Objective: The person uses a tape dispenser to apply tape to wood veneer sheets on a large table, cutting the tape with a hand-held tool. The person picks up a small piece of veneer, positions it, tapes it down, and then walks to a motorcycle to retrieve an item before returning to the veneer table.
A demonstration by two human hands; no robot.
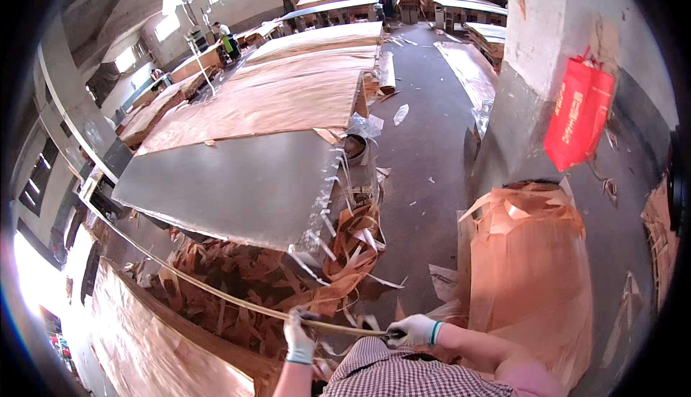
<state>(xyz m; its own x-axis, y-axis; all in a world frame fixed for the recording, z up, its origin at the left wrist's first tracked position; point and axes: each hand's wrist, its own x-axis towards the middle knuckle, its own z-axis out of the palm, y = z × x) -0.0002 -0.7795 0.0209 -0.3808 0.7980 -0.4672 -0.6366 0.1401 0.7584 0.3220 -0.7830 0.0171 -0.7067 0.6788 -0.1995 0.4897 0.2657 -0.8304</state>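
My left hand, in a white glove, is closed around a long, thin, pale pole. The pole slants from the far left, across the front of my body, toward my right. At its near end my right hand, also gloved, is closed; a small dark piece shows by its fingers, too small to name. Below the pole lies a heap of torn brown veneer scraps. Beyond the heap stands a table with a smooth grey top, its near edge ragged with white strips.
Veneer sheets cover the tables behind the grey one. A stack of veneer stands at my right, below a pillar with a red bag. A pale wood stack lies at left. A bucket sits by the grey table. People work far off.
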